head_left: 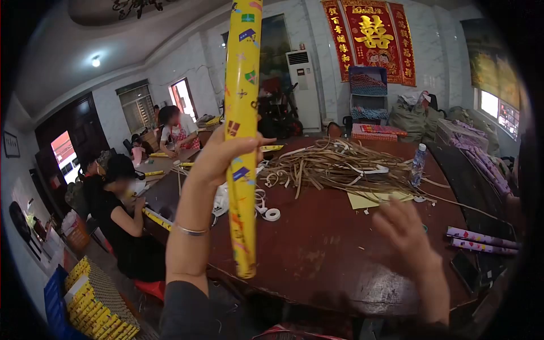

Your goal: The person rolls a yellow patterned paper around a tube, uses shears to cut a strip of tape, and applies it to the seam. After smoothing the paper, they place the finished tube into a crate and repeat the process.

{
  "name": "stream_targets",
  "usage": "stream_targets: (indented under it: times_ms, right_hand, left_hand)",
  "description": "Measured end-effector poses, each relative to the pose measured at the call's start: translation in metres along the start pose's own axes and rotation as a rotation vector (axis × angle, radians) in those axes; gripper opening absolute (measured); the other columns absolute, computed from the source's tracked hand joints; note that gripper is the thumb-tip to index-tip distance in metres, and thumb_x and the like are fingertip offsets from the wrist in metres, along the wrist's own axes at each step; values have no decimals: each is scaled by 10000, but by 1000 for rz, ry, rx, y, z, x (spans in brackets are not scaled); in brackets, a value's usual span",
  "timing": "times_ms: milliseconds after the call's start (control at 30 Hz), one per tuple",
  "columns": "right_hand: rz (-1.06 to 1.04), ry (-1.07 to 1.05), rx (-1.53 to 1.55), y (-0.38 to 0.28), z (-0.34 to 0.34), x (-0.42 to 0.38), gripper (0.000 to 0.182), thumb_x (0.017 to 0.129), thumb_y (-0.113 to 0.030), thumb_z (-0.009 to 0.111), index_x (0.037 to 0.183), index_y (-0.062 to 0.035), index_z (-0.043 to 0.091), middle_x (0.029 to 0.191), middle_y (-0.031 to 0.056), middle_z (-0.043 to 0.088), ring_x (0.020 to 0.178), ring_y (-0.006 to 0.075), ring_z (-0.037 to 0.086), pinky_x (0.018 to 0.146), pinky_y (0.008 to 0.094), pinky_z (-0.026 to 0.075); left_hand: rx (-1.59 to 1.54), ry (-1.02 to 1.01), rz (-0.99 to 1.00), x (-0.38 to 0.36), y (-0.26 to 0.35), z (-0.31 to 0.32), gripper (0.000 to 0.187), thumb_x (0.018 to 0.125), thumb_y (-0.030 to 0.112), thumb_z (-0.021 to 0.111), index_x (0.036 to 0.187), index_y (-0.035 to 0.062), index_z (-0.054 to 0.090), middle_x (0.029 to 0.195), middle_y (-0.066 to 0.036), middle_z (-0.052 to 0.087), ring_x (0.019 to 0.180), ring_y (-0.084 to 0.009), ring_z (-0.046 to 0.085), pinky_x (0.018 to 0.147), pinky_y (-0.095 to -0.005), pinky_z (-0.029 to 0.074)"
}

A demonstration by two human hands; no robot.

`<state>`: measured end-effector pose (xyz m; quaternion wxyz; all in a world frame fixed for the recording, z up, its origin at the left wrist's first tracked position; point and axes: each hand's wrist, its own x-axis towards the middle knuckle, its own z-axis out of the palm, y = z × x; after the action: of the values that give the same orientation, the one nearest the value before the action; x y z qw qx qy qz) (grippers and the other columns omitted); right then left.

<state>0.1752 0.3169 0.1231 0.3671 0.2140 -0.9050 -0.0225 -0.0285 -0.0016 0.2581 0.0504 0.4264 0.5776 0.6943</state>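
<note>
Glossy dark red counter (317,249) extends below both hands; a loose heap of flat brown strips (334,164) occupies its far side, with a clear plastic bottle (418,164) at the heap's right edge. A long, slender yellow roll with a multicoloured print (242,85) is raised above the near side of the counter. Its long axis is close to vertical; the upper end runs out of view, and the lower end points down toward the near edge. The left hand (212,158) is closed around the roll partway along its visible length, thumb across the near face; the fingers behind it are partly hidden. The right hand (402,226), blurred, is open with fingers parted, no object visible in its grip. It is well apart, to the right of the roll; the left is the nearer hand.
</note>
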Motion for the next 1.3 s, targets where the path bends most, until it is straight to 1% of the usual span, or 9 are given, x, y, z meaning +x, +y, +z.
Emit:
stream_targets:
  times_ms: [33, 167, 267, 400, 600, 833, 1100, 1200, 1300]
  right_hand:
    - [-16, 97, -42, 20, -25, 19, 700, 789, -398, 759, 1349, -75, 491, 1405, 182, 444, 1348, 392, 388, 1089, 570, 309]
    - [131, 478, -101, 87, -104, 87, 622, 915, -440, 616, 1355, -17, 493, 1369, 212, 501, 1297, 346, 469, 1067, 453, 364]
    - [127, 751, 54, 137, -125, 139, 712, 922, -615, 483, 1265, 1, 577, 1231, 227, 593, 1180, 304, 571, 999, 432, 420]
    - [279, 646, 322, 163, -125, 178, 775, 906, -668, 437, 1261, 5, 584, 1213, 206, 614, 1166, 284, 585, 1005, 413, 426]
    - [384, 495, 493, 171, -85, 197, 874, 882, -747, 369, 1255, 10, 594, 1187, 173, 645, 1145, 254, 605, 1013, 385, 434]
    - [496, 330, 383, 158, -43, 198, 965, 841, -831, 286, 1278, -28, 594, 1120, 146, 675, 1072, 232, 627, 940, 386, 476]
    - [684, 184, 364, 155, -10, 195, 977, 803, -864, 311, 1376, -103, 527, 1121, 159, 660, 1035, 252, 625, 904, 428, 489]
    - [632, 192, 450, 148, -7, 194, 957, 815, -850, 318, 1340, -90, 569, 1078, 150, 665, 1029, 241, 621, 906, 419, 481]
    - [544, 133, 351, 155, -1, 193, 905, 830, -823, 347, 1063, -14, 680, 918, 112, 664, 890, 197, 604, 818, 386, 462]
  left_hand:
    - [26, -32, -55, -9, 12, -8, 501, 770, 110, 733, 1187, -22, 487, 883, -79, 639, 731, -184, 655, 696, -320, 555]
    - [307, -86, -264, -48, 16, -42, 507, 693, 73, 747, 1141, 8, 521, 872, -69, 633, 725, -170, 645, 667, -299, 540]
    - [377, -163, -401, -84, -10, -60, 635, 653, 67, 811, 1212, 22, 511, 911, -50, 633, 766, -131, 624, 697, -264, 514]
    - [323, -267, -600, -126, -39, -58, 806, 649, 53, 850, 1348, 23, 450, 1076, 8, 571, 938, -80, 533, 793, -248, 479]
    - [84, -322, -707, -158, -69, -47, 818, 661, 7, 830, 1373, 2, 427, 1184, -23, 572, 1046, -98, 546, 867, -260, 481]
    - [66, -416, -745, -155, -92, -40, 717, 685, 23, 814, 1310, 3, 464, 1002, -16, 602, 872, -83, 576, 755, -237, 486]
    - [-43, -407, -817, -162, -113, -30, 664, 701, 34, 811, 1270, 24, 470, 940, -33, 619, 831, -107, 604, 724, -248, 502]
    - [-121, -401, -831, -164, -117, -35, 639, 711, 23, 801, 1255, 39, 466, 931, -49, 622, 806, -120, 615, 684, -256, 513]
    - [-154, -396, -824, -167, -124, -40, 617, 723, 12, 786, 1245, 48, 458, 925, -66, 622, 777, -133, 624, 651, -264, 522]
